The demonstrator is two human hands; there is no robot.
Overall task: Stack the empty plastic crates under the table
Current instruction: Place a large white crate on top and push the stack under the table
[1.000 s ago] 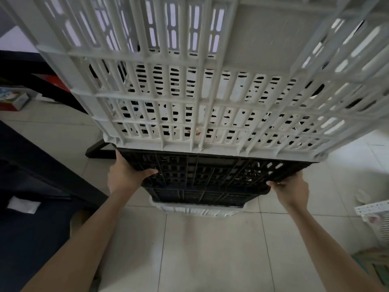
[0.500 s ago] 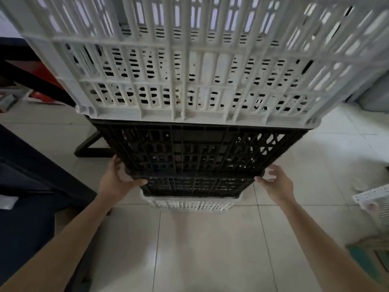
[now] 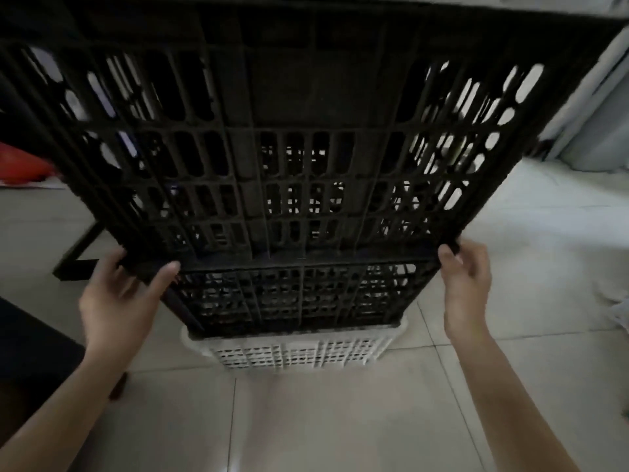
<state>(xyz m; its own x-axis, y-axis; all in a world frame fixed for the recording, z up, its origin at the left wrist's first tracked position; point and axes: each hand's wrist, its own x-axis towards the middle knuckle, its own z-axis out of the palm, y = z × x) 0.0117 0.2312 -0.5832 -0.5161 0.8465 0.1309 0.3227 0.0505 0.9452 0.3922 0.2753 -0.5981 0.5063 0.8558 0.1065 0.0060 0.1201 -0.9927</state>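
Observation:
A tall stack of slatted plastic crates stands on the tiled floor in front of me. A white crate (image 3: pixel 292 352) is at the bottom, a black crate (image 3: pixel 292 294) sits in it, and a large black crate (image 3: pixel 306 131) above fills most of the view. My left hand (image 3: pixel 119 301) grips the large crate's lower left corner with the thumb over the rim. My right hand (image 3: pixel 466 284) curls around its lower right corner. A pale strip of a white crate (image 3: pixel 561 5) shows at the very top.
A black table foot (image 3: pixel 78 253) lies on the floor left of the stack, with a red object (image 3: pixel 20 165) behind it. A dark mass (image 3: pixel 30 352) fills the lower left. A grey upright surface (image 3: pixel 585 114) stands at the right, and something white (image 3: pixel 619 311) lies at the right edge.
The view has closed in and dropped, so the white upper crate has almost left the top. Both hands, loose half a second ago, now grip the large black crate's lower corners.

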